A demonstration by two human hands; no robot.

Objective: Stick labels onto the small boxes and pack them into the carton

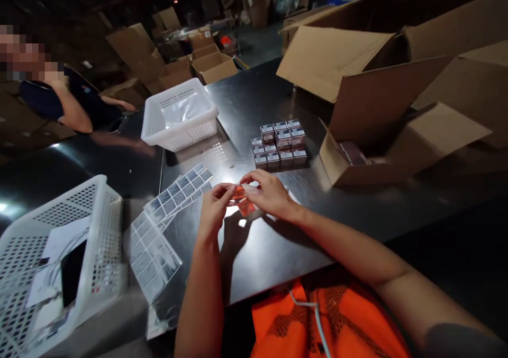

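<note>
My left hand (215, 205) and my right hand (270, 195) meet over the metal table, fingers pinched around a small shiny orange-looking box (246, 207). A small whitish piece shows at the right fingertips; whether it is a label or part of the box, I cannot tell. To the left of my left hand lie sheets of printed labels (186, 186), with another label sheet (153, 254) nearer to me, partly overlapping. Beyond my right hand stand small shiny boxes (283, 159), stacked in rows, with white labels on their tops.
A white basket (180, 130) holding clear plastic stands at the back left. Nearer, another white basket (107, 215) contains papers, a cable and a dark flat object. An open cardboard box (333, 159) sits on the right, larger cartons behind. A person (75, 101) is at the far left.
</note>
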